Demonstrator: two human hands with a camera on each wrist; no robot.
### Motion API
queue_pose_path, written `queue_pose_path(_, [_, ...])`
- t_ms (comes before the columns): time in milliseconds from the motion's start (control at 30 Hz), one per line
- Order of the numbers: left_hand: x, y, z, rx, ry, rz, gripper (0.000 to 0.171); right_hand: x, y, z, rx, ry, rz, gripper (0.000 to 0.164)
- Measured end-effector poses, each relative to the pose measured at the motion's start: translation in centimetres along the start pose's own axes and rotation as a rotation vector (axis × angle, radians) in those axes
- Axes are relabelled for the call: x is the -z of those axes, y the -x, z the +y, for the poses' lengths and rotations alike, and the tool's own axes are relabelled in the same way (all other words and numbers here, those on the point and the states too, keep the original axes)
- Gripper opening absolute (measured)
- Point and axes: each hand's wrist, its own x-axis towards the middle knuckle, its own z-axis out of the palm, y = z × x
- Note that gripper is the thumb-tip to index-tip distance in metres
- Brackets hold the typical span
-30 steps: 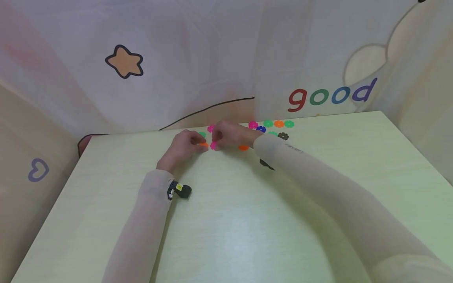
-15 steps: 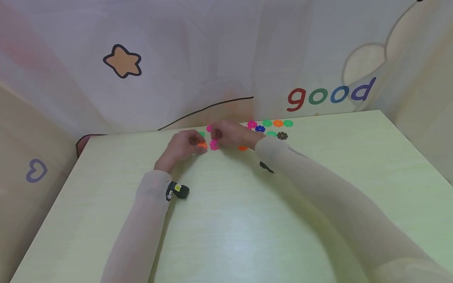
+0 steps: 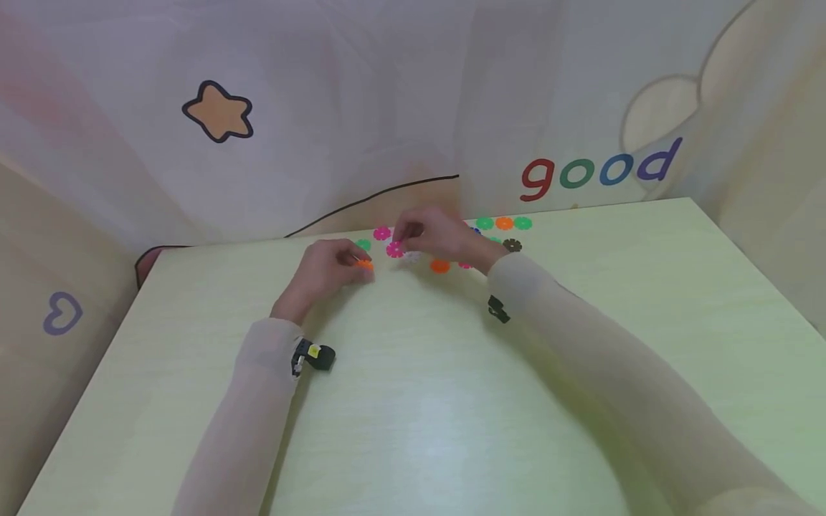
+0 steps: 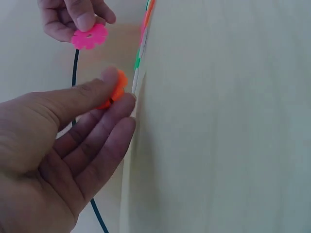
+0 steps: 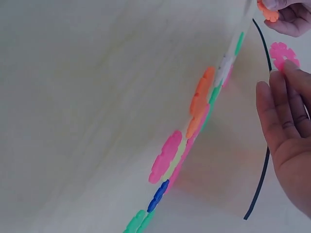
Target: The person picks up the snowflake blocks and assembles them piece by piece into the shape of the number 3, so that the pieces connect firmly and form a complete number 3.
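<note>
**Pinched on both sides, a gap between**

The left hand (image 3: 325,269) pinches an orange disc (image 3: 365,265) between thumb and fingers; a green disc (image 3: 363,245) and a rear pink disc (image 3: 382,233) lie just beyond. Rightward and slightly farther back, the right hand (image 3: 442,233) pinches a held pink disc (image 3: 395,249), apart from the orange one. Being round, neither has a long axis. A white disc (image 3: 413,256), then a flat orange disc (image 3: 440,266), lie nearby; the right hand partly hides others.

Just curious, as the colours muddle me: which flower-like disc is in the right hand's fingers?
The pink disc, pinched by the right hand. The left hand holds an orange disc, while a second pink disc lies on the table.
</note>
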Motion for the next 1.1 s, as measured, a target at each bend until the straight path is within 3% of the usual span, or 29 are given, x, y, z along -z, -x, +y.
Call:
queue_pose_path(233, [0.1, 1.0, 0.9, -0.018, 0.192, 0.001, 0.024, 0.6, 1.6, -0.2, 0.075, -0.047, 0.093, 0.01])
queue_pose_path(400, [0.0, 1.9, 1.3, -0.048, 0.253, -0.021, 0.027, 0.5, 2.8, -0.3, 0.098, -0.11, 0.129, 0.009])
queue_pose_path(700, [0.1, 3.3, 3.2, -0.062, 0.423, -0.026, 0.024, 0.5, 4.8, -0.3, 0.077, -0.16, 0.226, 0.01])
queue_pose_path(1100, [0.4, 4.4, 5.0, -0.01, 0.488, 0.023, 0.026, 0.1, 5.8, -1.4, 0.103, -0.226, 0.265, 0.013])
